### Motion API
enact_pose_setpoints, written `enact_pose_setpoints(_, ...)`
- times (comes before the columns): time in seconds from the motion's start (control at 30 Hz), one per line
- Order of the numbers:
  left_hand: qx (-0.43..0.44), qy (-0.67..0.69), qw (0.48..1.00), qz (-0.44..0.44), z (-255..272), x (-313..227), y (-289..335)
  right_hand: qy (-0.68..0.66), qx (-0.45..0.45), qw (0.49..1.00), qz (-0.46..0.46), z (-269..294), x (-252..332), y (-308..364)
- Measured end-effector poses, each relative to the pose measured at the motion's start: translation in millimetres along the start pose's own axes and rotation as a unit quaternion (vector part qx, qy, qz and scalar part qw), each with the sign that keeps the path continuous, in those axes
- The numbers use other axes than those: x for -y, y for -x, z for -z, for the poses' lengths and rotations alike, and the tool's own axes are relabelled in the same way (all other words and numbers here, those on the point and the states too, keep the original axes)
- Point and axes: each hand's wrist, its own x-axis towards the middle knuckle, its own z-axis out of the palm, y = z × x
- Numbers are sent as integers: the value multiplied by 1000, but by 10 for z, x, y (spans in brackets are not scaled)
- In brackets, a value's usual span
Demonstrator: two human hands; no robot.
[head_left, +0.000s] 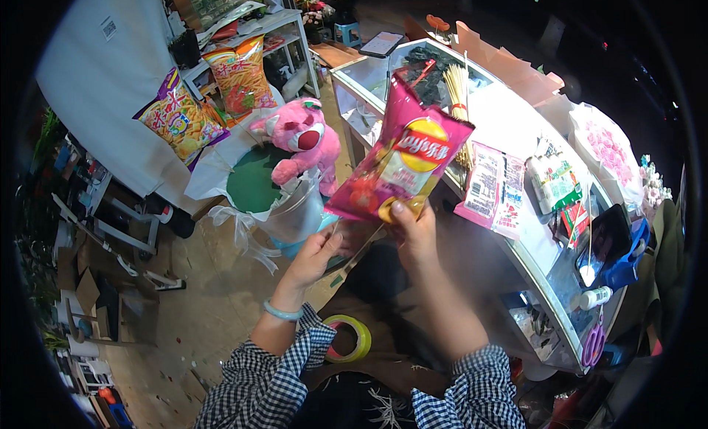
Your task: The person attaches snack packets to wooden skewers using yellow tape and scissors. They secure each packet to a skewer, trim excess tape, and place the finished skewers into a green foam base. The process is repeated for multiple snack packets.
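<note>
In my right hand (413,233) is a magenta chip bag (402,160) with a yellow round emblem, gripped by its lower edge with the thumb in front. My left hand (316,258), a pale bangle at its wrist, is closed just below the bag's lower left corner; what its fingers hold I cannot make out. Close by, a white-wrapped bucket (291,219) contains green floral foam (254,180). A pink plush bear (310,134) sits at its right side. Two snack bags, a purple one (177,119) and an orange one (242,75), stand up at its back.
A glass-topped counter (509,112) at right carries bamboo skewers (457,86), pink snack packs (495,185), a pack of small bottles (552,180), a black phone (608,241) and purple scissors (592,344). A yellow tape roll (359,340) rests on my lap. Beyond is a pink bouquet (608,152).
</note>
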Motion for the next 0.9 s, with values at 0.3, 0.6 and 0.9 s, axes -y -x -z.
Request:
enact_pose_setpoints(0.3, -11, 159, 987, 16, -215, 45, 41, 2, 64, 998, 12, -110, 180, -225)
enact_pose_setpoints(0.6, -136, 115, 983, -43, -274, -220, -226, 176, 115, 971, -113, 138, -488, 248)
enact_pose_setpoints(0.9, -86, 224, 969, -61, -668, -134, -331, 331, 77, 940, 24, 206, -823, 796)
